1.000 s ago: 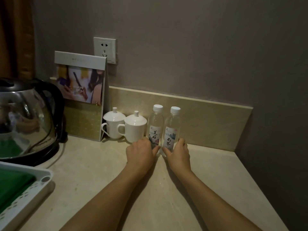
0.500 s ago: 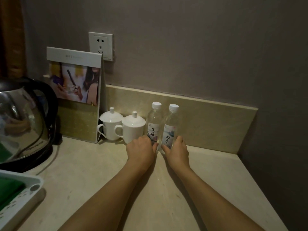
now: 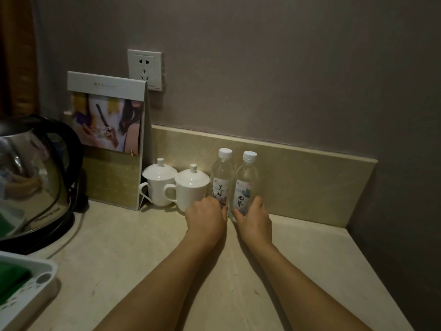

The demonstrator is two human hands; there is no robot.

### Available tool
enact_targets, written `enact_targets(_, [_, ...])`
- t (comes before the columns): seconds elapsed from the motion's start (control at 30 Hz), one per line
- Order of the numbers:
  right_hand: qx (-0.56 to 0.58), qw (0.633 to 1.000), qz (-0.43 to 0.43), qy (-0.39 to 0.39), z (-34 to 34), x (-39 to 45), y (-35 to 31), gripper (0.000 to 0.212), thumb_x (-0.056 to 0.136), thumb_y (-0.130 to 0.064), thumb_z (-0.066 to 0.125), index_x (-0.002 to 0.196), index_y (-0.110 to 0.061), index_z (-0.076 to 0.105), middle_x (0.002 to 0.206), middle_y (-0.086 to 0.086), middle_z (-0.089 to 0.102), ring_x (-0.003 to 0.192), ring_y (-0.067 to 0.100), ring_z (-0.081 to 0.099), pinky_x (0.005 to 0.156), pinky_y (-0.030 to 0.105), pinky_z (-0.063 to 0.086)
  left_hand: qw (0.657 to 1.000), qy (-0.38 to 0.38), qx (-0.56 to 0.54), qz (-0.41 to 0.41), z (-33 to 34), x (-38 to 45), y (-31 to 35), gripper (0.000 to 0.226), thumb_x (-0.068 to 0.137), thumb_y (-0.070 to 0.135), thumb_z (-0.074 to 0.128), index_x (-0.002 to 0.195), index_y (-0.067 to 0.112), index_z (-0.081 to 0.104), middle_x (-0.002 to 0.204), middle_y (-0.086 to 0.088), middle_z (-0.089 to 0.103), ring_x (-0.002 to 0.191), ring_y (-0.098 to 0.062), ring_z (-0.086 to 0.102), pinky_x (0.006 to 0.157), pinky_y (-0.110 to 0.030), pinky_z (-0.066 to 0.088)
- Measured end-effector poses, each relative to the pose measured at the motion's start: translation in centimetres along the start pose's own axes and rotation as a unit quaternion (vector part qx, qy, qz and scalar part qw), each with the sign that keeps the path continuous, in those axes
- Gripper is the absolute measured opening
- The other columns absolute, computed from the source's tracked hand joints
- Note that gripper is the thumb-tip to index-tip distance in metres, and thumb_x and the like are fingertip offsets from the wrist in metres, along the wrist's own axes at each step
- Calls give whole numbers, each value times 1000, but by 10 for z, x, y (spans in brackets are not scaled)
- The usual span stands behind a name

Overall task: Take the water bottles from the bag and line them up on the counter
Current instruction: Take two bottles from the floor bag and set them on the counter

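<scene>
Two clear water bottles with white caps stand upright side by side on the beige counter [image 3: 133, 247], close to the backsplash. My left hand [image 3: 205, 217] grips the base of the left bottle [image 3: 222, 177]. My right hand [image 3: 254, 219] grips the base of the right bottle [image 3: 247, 182]. The bottles' lower parts are hidden behind my fingers. No bag is in view.
Two white lidded cups [image 3: 191, 189] stand just left of the bottles. A standing card [image 3: 107, 139] leans before a wall socket [image 3: 145, 69]. A steel kettle [image 3: 31, 177] and a white tray [image 3: 26, 290] fill the left side. A dark wall closes the right.
Both hands stay on the bottle bases. The bottles have been nudged slightly closer to the backsplash and the view has shifted a little.
</scene>
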State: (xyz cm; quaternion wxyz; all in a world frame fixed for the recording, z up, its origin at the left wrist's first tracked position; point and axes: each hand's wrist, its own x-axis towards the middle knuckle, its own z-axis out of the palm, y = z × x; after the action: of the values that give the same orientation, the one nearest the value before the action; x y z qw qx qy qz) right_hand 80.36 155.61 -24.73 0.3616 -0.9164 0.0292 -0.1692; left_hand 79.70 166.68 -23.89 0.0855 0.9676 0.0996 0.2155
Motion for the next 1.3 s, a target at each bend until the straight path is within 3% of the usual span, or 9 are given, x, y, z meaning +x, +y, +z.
enact_targets(0.27, [3,1000,-9,4,3,3,2,42,89,-38,62,115,-14,40,122,9,54,105,28,60,69,30,44,1000,12,1,-9,3,3,3,38,97,48,47,104,16,65,100,-3,70,91,-23,68,69,-31,46])
enact_targets(0.43, [-2,1000,-20,11,4,6,3,41,89,-41,61,112,-15,40,123,8,54,104,31,60,75,37,50,1000,9,1,-11,4,7,6,36,98,45,46,105,16,66,102,-4,71,94,-24,68,67,-30,40])
enact_targets(0.63, [-4,1000,-20,6,4,8,5,42,89,-41,61,114,-14,40,123,10,54,105,32,59,75,37,49,1000,14,2,-15,5,7,7,35,98,45,47,105,15,65,102,-4,71,95,-24,69,69,-31,44])
enact_targets(0.77, [-17,1000,-25,3,5,8,6,41,90,-40,59,115,-13,41,123,10,54,105,32,58,70,31,40,1000,7,11,-16,7,11,8,34,99,42,46,106,15,66,102,-4,72,95,-24,69,66,-30,40])
enact_targets(0.93, [-30,999,-33,4,6,9,7,41,91,-41,57,114,-12,41,123,11,54,105,34,59,73,36,45,1000,8,6,-11,8,11,7,34,99,41,46,106,14,66,103,-5,71,96,-25,69,67,-30,42])
enact_targets(1.3, [-46,998,-33,-6,6,10,7,40,92,-40,55,116,-11,41,125,10,53,106,33,58,69,30,37,1000,8,8,-4,8,12,5,35,99,41,46,108,13,65,104,-6,71,97,-26,68,72,-32,48])
